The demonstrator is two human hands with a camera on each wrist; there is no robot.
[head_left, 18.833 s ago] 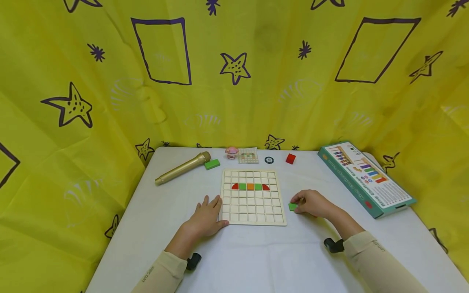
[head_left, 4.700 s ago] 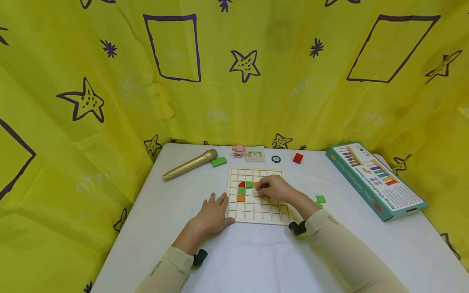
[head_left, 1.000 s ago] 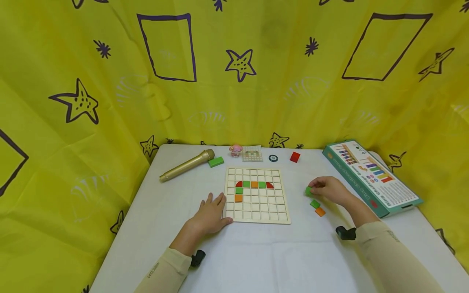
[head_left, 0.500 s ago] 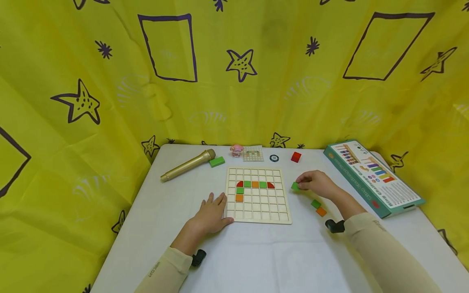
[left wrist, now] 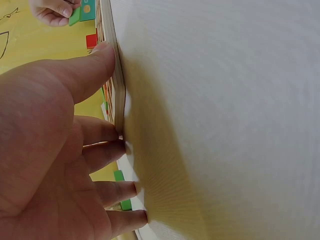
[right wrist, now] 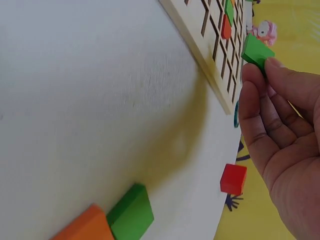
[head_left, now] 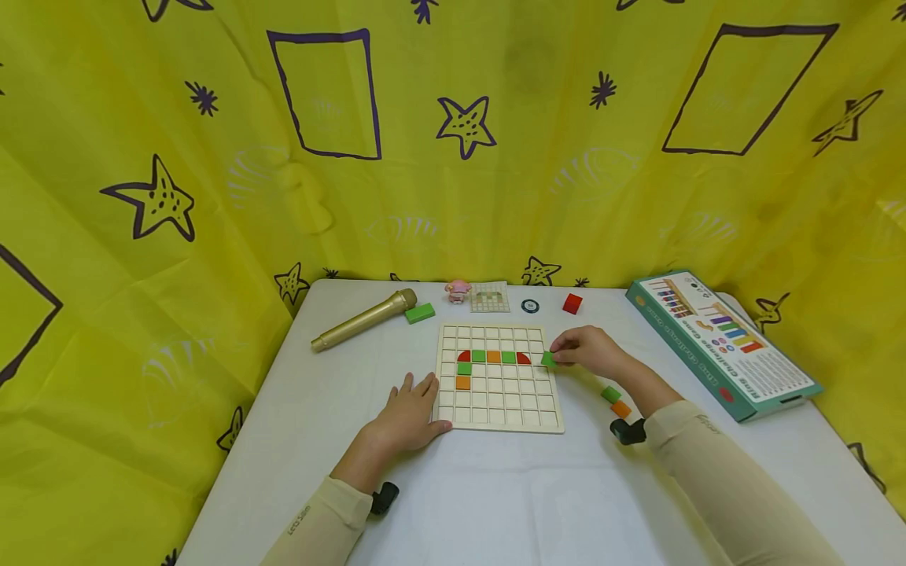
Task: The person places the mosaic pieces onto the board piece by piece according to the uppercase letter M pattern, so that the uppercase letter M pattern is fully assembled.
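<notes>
My right hand point(head_left: 591, 351) pinches a green square tile point(right wrist: 256, 51) between thumb and fingers, over the right edge of the wooden grid board point(head_left: 502, 405). My left hand point(head_left: 403, 417) lies with spread fingers at the board's lower left corner; in the left wrist view its thumb and fingertips touch the board's edge. On the board is a row with red rounded pieces at both ends, and green, orange point(head_left: 493, 357) and green tiles between. Below the left red piece sit a green tile point(head_left: 464, 369) and an orange tile point(head_left: 463, 383).
Right of the board lie a loose green tile point(head_left: 611, 395) and an orange tile point(head_left: 620, 409). Behind it are a gold microphone point(head_left: 364, 321), green block point(head_left: 420, 313), pink figurine point(head_left: 458, 292), pattern card point(head_left: 489, 297), round chip point(head_left: 530, 306) and red block point(head_left: 572, 303). A game box point(head_left: 722, 346) lies at right.
The right red piece has been set down and the left column's green and orange tiles added. Over the last second, my right hand has carried a green tile leftward to the board. The left hand stays.
</notes>
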